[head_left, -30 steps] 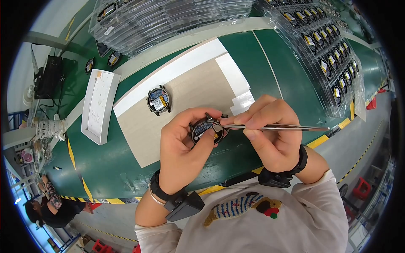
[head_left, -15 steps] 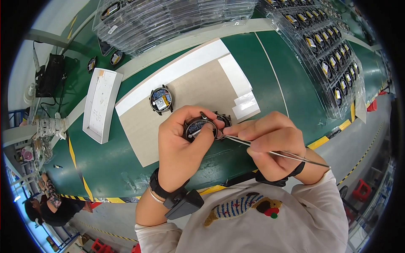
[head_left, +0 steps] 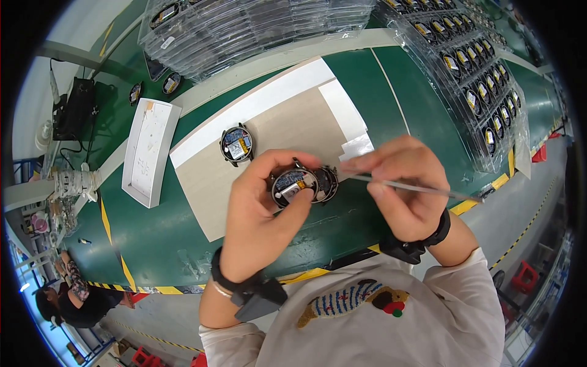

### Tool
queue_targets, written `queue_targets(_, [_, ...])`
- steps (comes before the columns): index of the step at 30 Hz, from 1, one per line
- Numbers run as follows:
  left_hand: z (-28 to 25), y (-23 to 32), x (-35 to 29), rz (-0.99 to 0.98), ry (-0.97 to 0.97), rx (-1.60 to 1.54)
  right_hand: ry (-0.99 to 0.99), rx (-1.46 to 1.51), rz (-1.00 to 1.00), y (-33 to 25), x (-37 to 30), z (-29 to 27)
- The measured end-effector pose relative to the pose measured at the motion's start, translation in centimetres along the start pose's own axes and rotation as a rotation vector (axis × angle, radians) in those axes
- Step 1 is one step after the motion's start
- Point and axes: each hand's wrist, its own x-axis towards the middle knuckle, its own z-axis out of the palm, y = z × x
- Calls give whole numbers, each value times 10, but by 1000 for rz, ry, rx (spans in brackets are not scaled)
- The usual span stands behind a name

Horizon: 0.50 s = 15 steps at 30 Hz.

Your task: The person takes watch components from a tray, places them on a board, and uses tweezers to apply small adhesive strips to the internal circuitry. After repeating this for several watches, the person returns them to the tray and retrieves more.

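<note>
An open round watch case (head_left: 290,185), showing a blue circuit board and a silver battery with a yellow strip, is gripped between the fingers and thumb of my left hand (head_left: 260,211). Just right of it, and partly hidden by it, is a second dark round watch part (head_left: 329,183); whether my left hand holds that too I cannot tell. My right hand (head_left: 406,189) is closed around metal tweezers (head_left: 422,187), whose tips point left, a little apart from the watch parts. Another open watch case (head_left: 236,144) lies on the beige sheet (head_left: 293,122).
A white shallow box (head_left: 150,153) stands at the left. Stacked clear plastic trays (head_left: 257,37) rise at the back, and a tray of watch cases (head_left: 477,92) lies at the right. Two watch parts (head_left: 172,83) sit at the back left. Another person (head_left: 79,300) is at the lower left.
My right hand and the tweezers have drawn back to the right, away from the watch case. My left thumb has shifted down, uncovering more of the board and battery.
</note>
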Motion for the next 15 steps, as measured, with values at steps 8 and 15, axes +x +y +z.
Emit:
queue_targets(8, [-45,25,-6,-90,-58,496,181,330,602,24,12,-15])
queue_targets(15, [-37,11,-3,73,-39,965,192,394,724,33,4,-8])
